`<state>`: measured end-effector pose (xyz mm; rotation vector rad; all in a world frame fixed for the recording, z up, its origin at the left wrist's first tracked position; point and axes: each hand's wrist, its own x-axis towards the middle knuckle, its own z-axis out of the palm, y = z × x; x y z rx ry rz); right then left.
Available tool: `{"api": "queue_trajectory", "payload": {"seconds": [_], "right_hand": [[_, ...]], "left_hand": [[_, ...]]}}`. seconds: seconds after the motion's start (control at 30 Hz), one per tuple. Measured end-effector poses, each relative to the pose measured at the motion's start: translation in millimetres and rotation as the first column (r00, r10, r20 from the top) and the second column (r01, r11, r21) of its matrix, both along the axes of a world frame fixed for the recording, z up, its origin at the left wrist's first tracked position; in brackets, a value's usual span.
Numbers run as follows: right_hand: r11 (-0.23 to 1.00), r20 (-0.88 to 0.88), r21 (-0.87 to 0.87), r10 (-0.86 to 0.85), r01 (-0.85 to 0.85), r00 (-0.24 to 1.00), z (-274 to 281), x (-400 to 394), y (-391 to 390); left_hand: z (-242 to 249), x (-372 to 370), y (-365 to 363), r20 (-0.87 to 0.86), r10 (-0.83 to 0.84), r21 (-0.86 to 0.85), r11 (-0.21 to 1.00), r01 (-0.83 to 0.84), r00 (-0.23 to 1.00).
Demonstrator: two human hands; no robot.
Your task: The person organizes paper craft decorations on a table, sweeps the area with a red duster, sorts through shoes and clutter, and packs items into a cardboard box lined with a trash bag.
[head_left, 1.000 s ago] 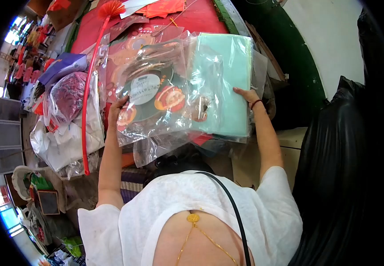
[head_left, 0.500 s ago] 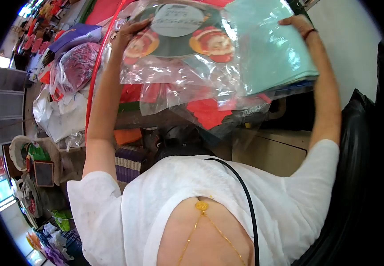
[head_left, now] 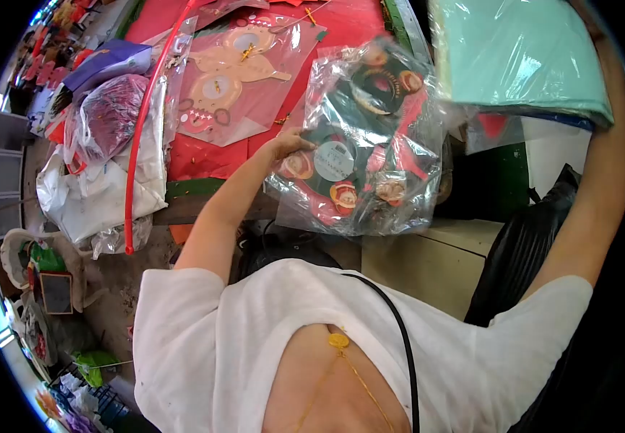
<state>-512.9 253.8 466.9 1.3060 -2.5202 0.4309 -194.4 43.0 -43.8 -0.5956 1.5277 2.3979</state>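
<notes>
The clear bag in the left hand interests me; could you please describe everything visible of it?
The clear bag looks like shiny, crinkled plastic. Dark green and pink pieces with printed figures show inside, plus a round whitish label. The left hand grips its left edge; tilted, it overlaps the red tabletop in view; contact is unclear.

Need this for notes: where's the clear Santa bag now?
In the head view, the clear bag is right of upper centre, gripped at its left edge by the left hand, the mint-green pack to its upper right.
</notes>
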Motion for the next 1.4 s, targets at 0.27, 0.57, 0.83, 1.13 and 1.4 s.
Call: {"api": "queue_trajectory", "payload": {"seconds": [0.27,0.57,0.83,1.13,1.4], "right_hand": [[0.996,0.278,-0.053,-0.050,0.068,0.959,-195.2,-57.3,84.5],[0.720,0.991,0.058,-0.124,0.692,0.045,-454.2,72.4,146.5],[0.817,0.936,0.103,-0.273,0.567,0.223,-435.0,96.2,136.5],[0.883,0.760,0.105,-0.368,0.458,0.535,-449.7,134.2,92.7],[0.951,0.664,0.044,-0.256,0.306,0.702,-453.1,35.1,30.0]], "left_hand": [[-11.7,-13.9,33.0,-0.015,0.123,0.018,0.992,-0.123,0.992],[-4.3,30.3,-10.3,-0.067,0.208,-0.988,0.126,-0.094,0.976],[77.4,10.0,23.6,0.337,0.413,-0.292,0.900,-0.323,0.846],[23.6,13.4,60.4,0.091,0.170,-0.089,0.983,-0.162,0.981],[-29.5,-63.9,50.5,-0.180,0.481,-0.007,0.872,-0.490,0.858]]}}
